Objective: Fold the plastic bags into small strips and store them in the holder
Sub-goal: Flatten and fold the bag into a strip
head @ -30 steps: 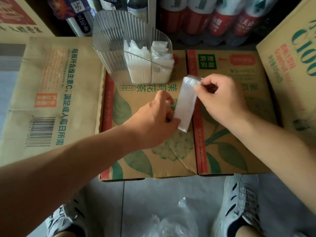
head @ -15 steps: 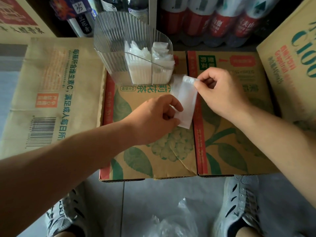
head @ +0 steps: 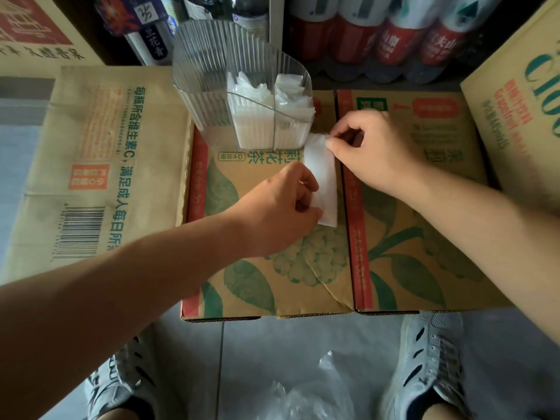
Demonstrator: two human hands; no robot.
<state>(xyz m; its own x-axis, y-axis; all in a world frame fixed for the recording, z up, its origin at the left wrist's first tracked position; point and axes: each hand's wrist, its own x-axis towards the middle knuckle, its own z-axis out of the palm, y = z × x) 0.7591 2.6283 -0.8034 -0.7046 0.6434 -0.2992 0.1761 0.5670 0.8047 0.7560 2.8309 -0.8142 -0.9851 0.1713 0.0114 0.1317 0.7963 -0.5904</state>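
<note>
The left hand [head: 281, 213] and right hand [head: 372, 156] pinched the strip [head: 322, 183] by its ends; pulling it taut (no slack) would crease it neatly.

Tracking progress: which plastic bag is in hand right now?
The flat strip, pinched by left hand and right hand; the rest stand in the holder.
</note>
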